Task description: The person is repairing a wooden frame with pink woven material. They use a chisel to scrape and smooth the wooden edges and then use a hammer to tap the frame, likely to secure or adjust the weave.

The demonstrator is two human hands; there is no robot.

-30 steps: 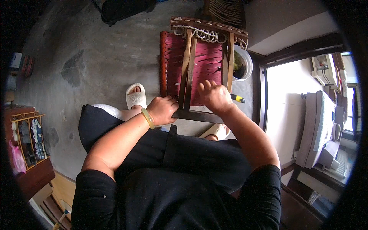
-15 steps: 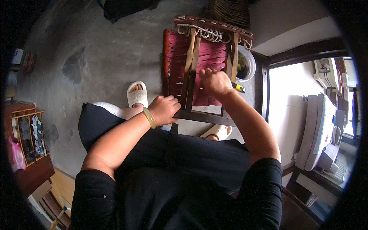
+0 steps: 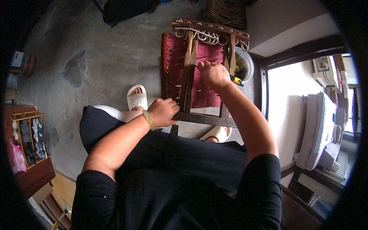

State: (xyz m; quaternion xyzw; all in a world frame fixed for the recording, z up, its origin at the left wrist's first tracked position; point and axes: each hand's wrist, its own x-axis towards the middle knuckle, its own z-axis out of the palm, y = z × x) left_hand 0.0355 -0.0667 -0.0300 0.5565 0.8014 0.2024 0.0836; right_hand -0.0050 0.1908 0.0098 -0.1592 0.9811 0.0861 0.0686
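Note:
A dark wooden stool frame (image 3: 205,119) stands before my knees, white cord (image 3: 207,37) looped along its far rail. My left hand (image 3: 164,111), a pale bangle at its wrist, is curled round the frame's near left corner. Over the frame's middle, my right hand (image 3: 214,76) is closed on a tool with a yellow-and-black handle (image 3: 237,80). The handle's end sticks out by the wrist, and a dark tip shows near the fingers; the rest is hidden by the hand. Beneath the frame lies a seat of woven pink-red straps (image 3: 207,94) with a red edge.
A white bucket (image 3: 249,69) stands right of the frame, against a dark door sill. Beyond it is another corded wooden piece (image 3: 228,15). My feet in cream slippers (image 3: 137,97) flank the frame. A shoe rack (image 3: 30,136) is far left on the grey floor (image 3: 96,57).
My right hand has moved slightly away from me along the frame, with the yellow-and-black tool in it. The left hand keeps its hold, and the frame's far end sits slightly nearer.

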